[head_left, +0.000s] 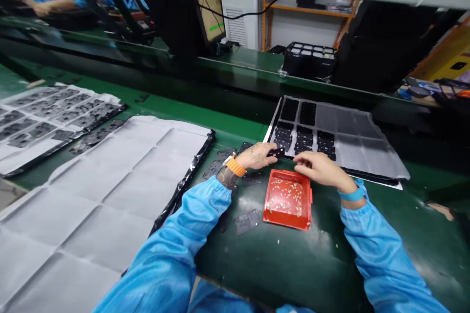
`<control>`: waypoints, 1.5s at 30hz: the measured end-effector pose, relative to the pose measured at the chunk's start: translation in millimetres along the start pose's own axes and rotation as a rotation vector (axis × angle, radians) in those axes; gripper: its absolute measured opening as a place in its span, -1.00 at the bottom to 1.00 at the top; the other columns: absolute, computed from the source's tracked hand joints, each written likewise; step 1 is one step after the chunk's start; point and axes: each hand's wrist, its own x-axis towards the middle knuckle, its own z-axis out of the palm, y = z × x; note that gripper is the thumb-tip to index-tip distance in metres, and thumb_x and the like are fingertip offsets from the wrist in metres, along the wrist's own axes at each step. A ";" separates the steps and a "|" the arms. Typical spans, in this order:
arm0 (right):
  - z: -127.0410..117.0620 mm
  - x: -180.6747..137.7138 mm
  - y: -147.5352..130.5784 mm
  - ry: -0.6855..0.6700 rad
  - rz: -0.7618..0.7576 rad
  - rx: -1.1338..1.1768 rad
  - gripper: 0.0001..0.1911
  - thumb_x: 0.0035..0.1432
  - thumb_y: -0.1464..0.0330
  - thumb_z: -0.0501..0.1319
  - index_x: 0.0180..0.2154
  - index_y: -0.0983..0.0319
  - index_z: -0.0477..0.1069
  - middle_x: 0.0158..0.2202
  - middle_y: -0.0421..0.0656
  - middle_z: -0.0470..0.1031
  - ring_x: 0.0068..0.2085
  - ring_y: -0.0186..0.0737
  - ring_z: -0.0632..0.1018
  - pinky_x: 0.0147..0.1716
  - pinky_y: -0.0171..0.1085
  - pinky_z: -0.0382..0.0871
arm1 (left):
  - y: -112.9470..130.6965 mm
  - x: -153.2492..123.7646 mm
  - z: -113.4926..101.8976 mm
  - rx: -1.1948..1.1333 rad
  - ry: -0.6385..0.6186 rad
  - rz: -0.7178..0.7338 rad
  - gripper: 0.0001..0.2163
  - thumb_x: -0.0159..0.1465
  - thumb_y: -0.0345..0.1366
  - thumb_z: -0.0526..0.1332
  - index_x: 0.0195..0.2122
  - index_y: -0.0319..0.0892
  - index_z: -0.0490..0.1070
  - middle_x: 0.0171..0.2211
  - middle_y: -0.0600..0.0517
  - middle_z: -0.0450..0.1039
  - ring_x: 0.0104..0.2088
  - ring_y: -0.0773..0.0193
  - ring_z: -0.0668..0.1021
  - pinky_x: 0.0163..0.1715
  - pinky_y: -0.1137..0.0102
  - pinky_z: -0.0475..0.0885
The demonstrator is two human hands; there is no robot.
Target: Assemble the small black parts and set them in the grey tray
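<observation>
My left hand (258, 155) is closed on a small black part (278, 153), held just above the green table in front of a black tray (362, 149). The tray holds several small black parts (304, 139) in its left half and bare grey compartments on the right. My right hand (320, 167) hovers beside the left, fingers curled over the far edge of a small red dish (288, 199); whether it holds anything is hidden. The red dish contains several tiny pale pieces. Thin dark flat pieces (247, 220) lie loose on the table around my left wrist.
A large white sectioned sheet (110, 190) over a black tray covers the left foreground. Another tray of dark parts (47, 117) lies far left. A monitor (210, 14) and a black crate (309, 60) stand behind a raised green ledge. Another person's arms show top left.
</observation>
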 end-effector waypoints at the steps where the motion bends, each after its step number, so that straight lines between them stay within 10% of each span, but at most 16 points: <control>1: -3.4 -0.1 -3.5 0.108 -0.001 0.089 -0.74 0.30 0.26 0.20 -0.05 0.23 0.48 -0.24 -0.11 0.61 -0.30 -0.23 0.58 -0.27 -0.23 0.46 | 6.7 -0.9 -9.9 -0.036 -0.002 0.021 -0.78 0.41 -0.28 0.18 0.02 -0.25 0.39 -0.27 -0.04 0.61 -0.31 0.19 0.67 -0.22 0.35 0.55; 6: -12.1 -5.5 -30.4 0.545 -0.044 0.429 -0.76 0.28 0.26 0.24 -0.06 0.22 0.45 -0.31 -0.17 0.54 -0.36 -0.28 0.56 -0.43 -0.31 0.49 | 43.3 -10.8 -40.2 -0.362 0.026 0.260 -0.80 0.38 -0.20 0.21 -0.05 -0.19 0.37 -0.45 0.13 0.51 -0.58 0.38 0.54 -0.55 0.50 0.45; 11: -10.4 -16.3 -49.3 0.735 -0.118 0.296 -0.96 0.29 0.38 0.25 -0.20 0.17 0.46 -0.31 -0.18 0.53 -0.33 -0.26 0.58 -0.38 -0.29 0.53 | 59.7 -21.5 -38.1 -0.643 0.086 0.370 -0.83 0.40 -0.21 0.16 -0.17 -0.20 0.42 -0.57 0.17 0.41 -0.65 0.44 0.43 -0.63 0.55 0.33; 17: -6.2 -21.1 -60.8 0.916 -0.329 -0.063 -0.74 0.27 0.47 0.27 -0.02 0.12 0.49 -0.16 -0.09 0.52 -0.26 -0.19 0.60 -0.30 -0.16 0.61 | 67.4 -29.2 -33.6 -0.802 0.227 0.384 -0.76 0.32 -0.31 0.17 -0.08 -0.26 0.54 -0.61 0.17 0.33 -0.63 0.45 0.35 -0.59 0.52 0.30; 26: -11.5 -30.7 -66.9 0.922 -0.468 -0.373 -0.58 0.26 0.59 0.27 0.05 0.05 0.56 -0.21 -0.14 0.58 -0.25 -0.20 0.64 -0.29 -0.22 0.60 | 74.1 -38.7 -37.5 -0.739 0.259 0.411 -0.84 0.28 -0.37 0.15 -0.30 -0.23 0.53 -0.64 0.17 0.31 -0.62 0.44 0.31 -0.59 0.51 0.26; 45: -2.3 -24.3 -58.7 1.031 -0.614 -0.249 -0.69 0.23 0.61 0.30 -0.05 0.19 0.58 -0.25 -0.11 0.58 -0.30 -0.20 0.59 -0.34 -0.17 0.57 | 78.3 -45.1 -37.0 -0.801 0.210 0.451 -0.85 0.28 -0.40 0.15 -0.43 -0.23 0.43 -0.63 0.17 0.29 -0.65 0.48 0.30 -0.62 0.53 0.24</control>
